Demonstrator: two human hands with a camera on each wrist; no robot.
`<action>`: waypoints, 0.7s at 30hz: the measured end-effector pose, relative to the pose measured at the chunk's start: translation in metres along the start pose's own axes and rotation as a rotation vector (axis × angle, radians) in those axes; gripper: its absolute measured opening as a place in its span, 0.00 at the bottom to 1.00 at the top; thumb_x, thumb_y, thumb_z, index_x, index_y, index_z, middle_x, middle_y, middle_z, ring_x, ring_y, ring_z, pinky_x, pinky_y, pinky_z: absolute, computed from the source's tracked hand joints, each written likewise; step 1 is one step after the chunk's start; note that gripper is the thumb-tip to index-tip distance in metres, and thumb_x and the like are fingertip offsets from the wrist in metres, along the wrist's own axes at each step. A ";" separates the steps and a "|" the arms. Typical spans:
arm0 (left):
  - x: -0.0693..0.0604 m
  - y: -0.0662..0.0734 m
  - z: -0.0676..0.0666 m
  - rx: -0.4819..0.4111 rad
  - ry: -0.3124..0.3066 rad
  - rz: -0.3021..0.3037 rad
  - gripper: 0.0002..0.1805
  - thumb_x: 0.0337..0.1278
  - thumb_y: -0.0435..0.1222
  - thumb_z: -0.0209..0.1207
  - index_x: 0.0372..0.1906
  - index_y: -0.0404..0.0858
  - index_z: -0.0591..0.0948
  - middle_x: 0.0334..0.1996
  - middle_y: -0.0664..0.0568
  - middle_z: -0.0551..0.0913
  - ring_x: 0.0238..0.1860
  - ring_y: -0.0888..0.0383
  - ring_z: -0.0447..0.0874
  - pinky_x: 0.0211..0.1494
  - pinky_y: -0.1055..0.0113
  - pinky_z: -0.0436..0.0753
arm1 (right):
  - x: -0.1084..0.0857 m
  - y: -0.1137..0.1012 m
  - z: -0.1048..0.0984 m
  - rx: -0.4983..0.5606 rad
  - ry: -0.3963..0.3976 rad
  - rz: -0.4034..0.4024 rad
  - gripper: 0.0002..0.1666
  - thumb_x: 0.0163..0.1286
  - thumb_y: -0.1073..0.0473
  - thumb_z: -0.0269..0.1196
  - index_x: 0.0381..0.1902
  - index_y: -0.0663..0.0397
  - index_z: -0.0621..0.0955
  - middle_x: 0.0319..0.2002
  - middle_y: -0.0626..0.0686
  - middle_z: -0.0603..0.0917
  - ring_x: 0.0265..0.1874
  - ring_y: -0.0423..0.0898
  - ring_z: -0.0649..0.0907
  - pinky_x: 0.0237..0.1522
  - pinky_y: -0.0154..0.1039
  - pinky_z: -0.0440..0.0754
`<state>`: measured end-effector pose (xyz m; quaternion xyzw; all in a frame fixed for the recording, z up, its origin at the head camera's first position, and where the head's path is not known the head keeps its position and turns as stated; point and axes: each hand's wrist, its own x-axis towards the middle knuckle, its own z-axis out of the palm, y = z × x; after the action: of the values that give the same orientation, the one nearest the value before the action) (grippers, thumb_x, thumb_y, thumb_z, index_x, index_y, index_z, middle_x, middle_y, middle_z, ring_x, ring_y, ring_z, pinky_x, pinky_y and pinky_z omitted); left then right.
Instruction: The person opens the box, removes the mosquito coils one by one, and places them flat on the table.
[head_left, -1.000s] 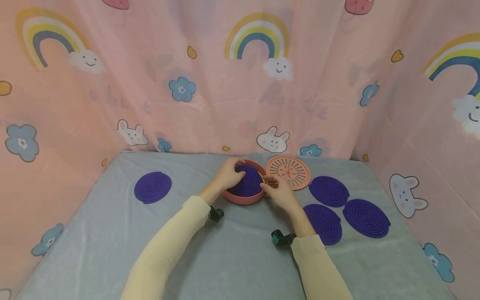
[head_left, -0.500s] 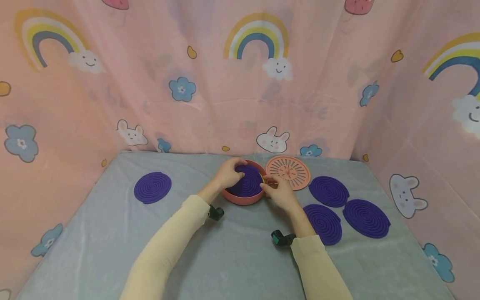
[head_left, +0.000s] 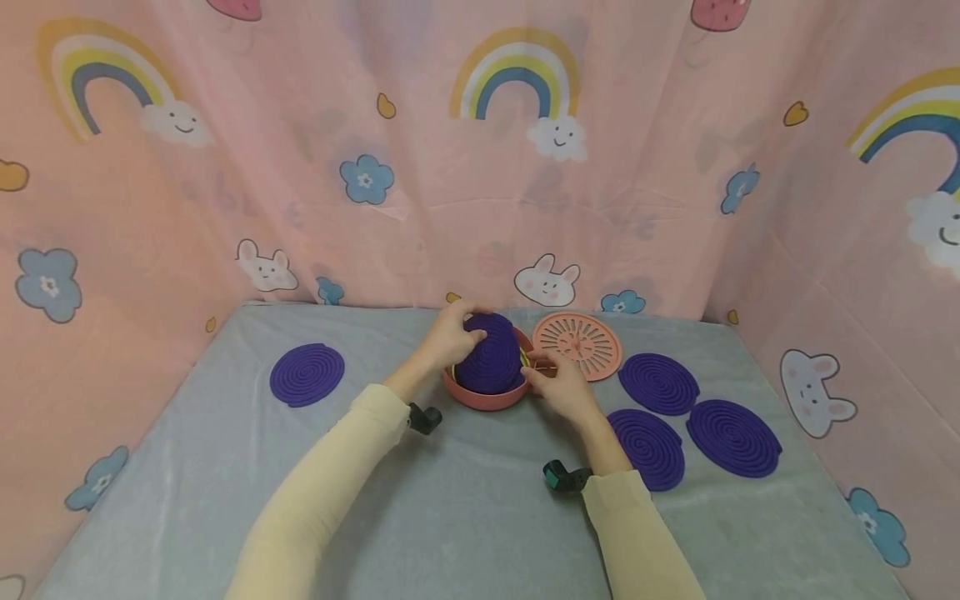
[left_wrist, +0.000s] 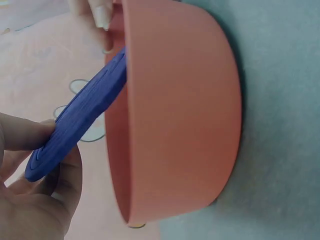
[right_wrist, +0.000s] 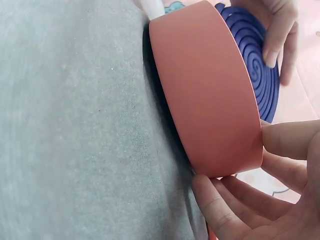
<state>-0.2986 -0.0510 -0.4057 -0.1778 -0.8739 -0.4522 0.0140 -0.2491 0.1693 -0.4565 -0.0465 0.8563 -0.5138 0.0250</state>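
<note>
A purple mosquito coil (head_left: 491, 358) stands tilted in the mouth of a round coral-pink holder (head_left: 487, 402), one edge inside and the other raised above the rim. My left hand (head_left: 448, 340) pinches the raised edge between thumb and fingers, as the left wrist view shows on the coil (left_wrist: 82, 115). On the holder's right side, my right hand (head_left: 561, 383) grips the wall, its thumb near the rim and its fingers around the outside in the right wrist view. A thin yellow line shows inside the holder; most of its interior is hidden.
A slotted coral-pink lid (head_left: 592, 354) lies just behind the right hand. Several more purple coils lie flat on the grey cloth: one coil (head_left: 307, 375) at the left, the others, such as this coil (head_left: 735, 437), at the right. A patterned pink curtain (head_left: 450, 233) hangs behind.
My left hand has risen slightly up and left, tilting its side of the coil up out of the holder. The right hand stays in place on the holder.
</note>
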 end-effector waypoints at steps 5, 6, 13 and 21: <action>-0.007 0.005 -0.016 -0.005 0.011 0.012 0.21 0.66 0.27 0.62 0.63 0.36 0.80 0.61 0.43 0.78 0.65 0.46 0.74 0.69 0.50 0.73 | 0.000 0.000 0.000 -0.001 -0.002 0.008 0.23 0.74 0.57 0.64 0.64 0.59 0.78 0.59 0.63 0.79 0.55 0.57 0.82 0.50 0.46 0.86; -0.008 0.006 -0.020 -0.004 0.018 0.014 0.21 0.66 0.28 0.62 0.63 0.36 0.79 0.61 0.43 0.77 0.63 0.45 0.76 0.67 0.50 0.74 | 0.000 0.001 0.000 -0.001 -0.001 0.009 0.23 0.74 0.57 0.64 0.64 0.59 0.78 0.59 0.63 0.79 0.55 0.57 0.82 0.50 0.46 0.86; -0.022 0.006 -0.048 -0.067 0.070 0.048 0.22 0.64 0.26 0.62 0.63 0.35 0.79 0.62 0.41 0.77 0.45 0.46 0.85 0.50 0.54 0.85 | -0.002 0.002 -0.002 -0.004 0.006 0.006 0.23 0.75 0.58 0.64 0.64 0.60 0.77 0.59 0.63 0.79 0.53 0.57 0.83 0.49 0.46 0.86; -0.043 -0.016 -0.081 -0.092 0.154 0.062 0.23 0.64 0.23 0.61 0.64 0.31 0.77 0.61 0.38 0.77 0.52 0.39 0.83 0.55 0.46 0.84 | -0.002 0.001 0.000 0.007 0.005 -0.013 0.24 0.75 0.57 0.64 0.65 0.61 0.77 0.60 0.64 0.79 0.53 0.57 0.84 0.48 0.45 0.87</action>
<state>-0.2746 -0.1367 -0.3788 -0.1698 -0.8426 -0.5037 0.0868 -0.2472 0.1696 -0.4575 -0.0505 0.8543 -0.5170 0.0196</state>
